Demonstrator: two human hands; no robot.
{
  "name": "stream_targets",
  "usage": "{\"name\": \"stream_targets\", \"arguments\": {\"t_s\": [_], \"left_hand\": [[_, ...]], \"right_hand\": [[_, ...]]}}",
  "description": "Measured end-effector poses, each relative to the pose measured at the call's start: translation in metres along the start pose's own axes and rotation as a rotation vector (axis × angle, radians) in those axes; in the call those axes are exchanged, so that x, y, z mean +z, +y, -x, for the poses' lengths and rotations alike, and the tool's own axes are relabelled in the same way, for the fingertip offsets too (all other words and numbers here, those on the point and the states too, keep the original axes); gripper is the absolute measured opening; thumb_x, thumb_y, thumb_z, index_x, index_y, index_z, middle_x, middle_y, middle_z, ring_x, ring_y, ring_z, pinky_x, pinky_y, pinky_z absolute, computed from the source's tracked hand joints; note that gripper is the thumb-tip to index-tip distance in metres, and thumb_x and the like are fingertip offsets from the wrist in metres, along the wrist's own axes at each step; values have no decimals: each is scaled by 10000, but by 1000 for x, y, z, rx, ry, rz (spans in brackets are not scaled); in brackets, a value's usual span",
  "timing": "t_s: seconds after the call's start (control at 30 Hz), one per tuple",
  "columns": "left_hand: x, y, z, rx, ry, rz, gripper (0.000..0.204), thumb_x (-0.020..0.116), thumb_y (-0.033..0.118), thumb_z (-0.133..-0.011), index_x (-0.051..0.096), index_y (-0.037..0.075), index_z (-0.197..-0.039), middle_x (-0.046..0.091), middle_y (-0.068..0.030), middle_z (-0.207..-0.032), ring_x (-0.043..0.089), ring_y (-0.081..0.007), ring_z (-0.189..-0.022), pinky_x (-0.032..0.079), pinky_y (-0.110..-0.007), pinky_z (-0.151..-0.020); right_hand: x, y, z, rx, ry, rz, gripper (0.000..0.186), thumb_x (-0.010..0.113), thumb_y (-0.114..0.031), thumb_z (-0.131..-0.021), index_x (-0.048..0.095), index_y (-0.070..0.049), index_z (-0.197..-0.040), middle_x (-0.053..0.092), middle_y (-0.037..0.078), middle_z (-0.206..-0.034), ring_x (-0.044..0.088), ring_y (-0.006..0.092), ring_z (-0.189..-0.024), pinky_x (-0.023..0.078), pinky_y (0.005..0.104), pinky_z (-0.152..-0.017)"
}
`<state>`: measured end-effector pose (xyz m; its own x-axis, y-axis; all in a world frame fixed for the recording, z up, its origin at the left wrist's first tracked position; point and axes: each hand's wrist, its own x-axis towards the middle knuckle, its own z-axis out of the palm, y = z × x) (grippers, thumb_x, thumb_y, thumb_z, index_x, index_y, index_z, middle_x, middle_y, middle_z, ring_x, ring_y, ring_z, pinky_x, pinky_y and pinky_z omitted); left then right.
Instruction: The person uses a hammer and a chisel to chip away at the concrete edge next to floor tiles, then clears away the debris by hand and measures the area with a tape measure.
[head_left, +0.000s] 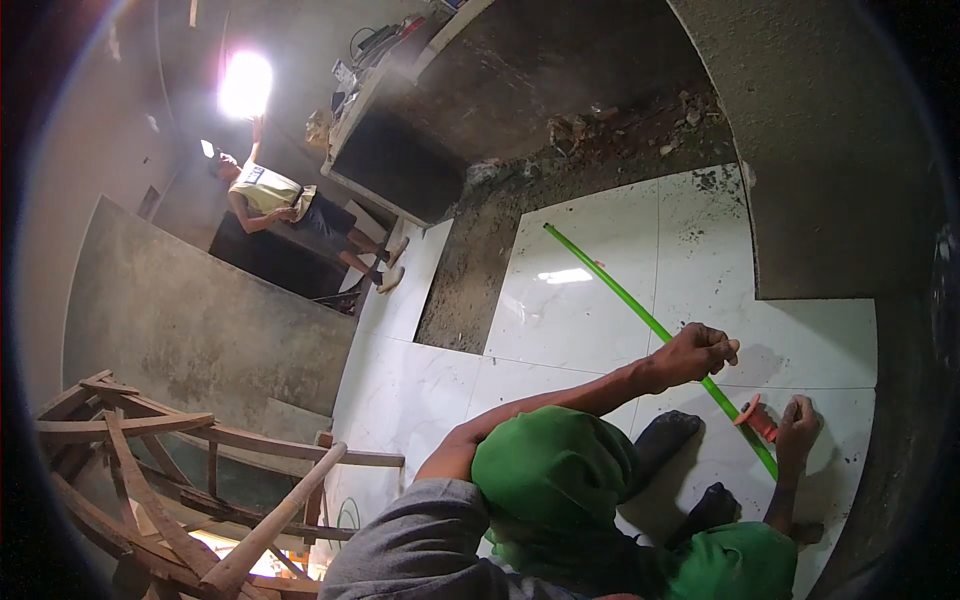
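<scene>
A long bright green bar (650, 322) lies slantwise across the white floor tiles, passing beneath my left hand and between my feet and my right hand. My left hand (697, 355) is closed over the bar's middle, with fingers curled; whatever may be in them is hidden. Toward the bar's near end sits an orange-red handle (759, 420). My right hand (797, 428) is closed at the handle's right end, and its fingers are partly hidden. A small reddish piece shows farther up the bar. My knees, in green cloth (550, 475), hide part of the floor.
A strip of bare rubble floor (462, 290) borders the tiles. A concrete wall corner (815, 230) stands at the right, and a wooden frame (270, 510) at lower left. Farther off, another person (275, 198) stands with one arm raised to a bright lamp (246, 86).
</scene>
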<state>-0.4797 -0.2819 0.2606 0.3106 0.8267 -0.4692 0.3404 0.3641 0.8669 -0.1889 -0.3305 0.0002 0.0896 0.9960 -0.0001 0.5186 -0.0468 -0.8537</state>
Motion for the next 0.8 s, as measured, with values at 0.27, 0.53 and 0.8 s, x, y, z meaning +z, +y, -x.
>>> {"name": "stream_targets", "arguments": {"t_s": [0.27, 0.53, 0.8], "left_hand": [[2, 1, -2, -2, 13, -6, 455, 556, 406, -1090, 712, 2, -951, 533, 8, -684, 460, -88, -608, 410, -292, -557], [4, 1, -5, 14, -2, -13, 452, 567, 418, -1084, 708, 11, -945, 528, 14, -684, 457, -83, -607, 405, -294, -550], [6, 2, -6, -21, 4, -8, 450, 575, 416, -1082, 710, 12, -934, 532, 10, -681, 451, -86, -593, 402, -294, -547]], "right_hand": [[-1, -2, -1, -69, 11, 47, 258, 536, -220, -1044, 642, 15, -1060, 683, 194, -978, 684, 358, -917, 525, 444, -815], [4, -5, 2, -47, 126, -71, 207, 570, -157, -1000, 664, 26, -1016, 670, 163, -845, 648, 282, -735, 513, 416, -708], [0, -1, -1, 15, -26, 30, 242, 556, -240, -1029, 667, -29, -1071, 699, 166, -990, 676, 360, -924, 530, 448, -833]]}}
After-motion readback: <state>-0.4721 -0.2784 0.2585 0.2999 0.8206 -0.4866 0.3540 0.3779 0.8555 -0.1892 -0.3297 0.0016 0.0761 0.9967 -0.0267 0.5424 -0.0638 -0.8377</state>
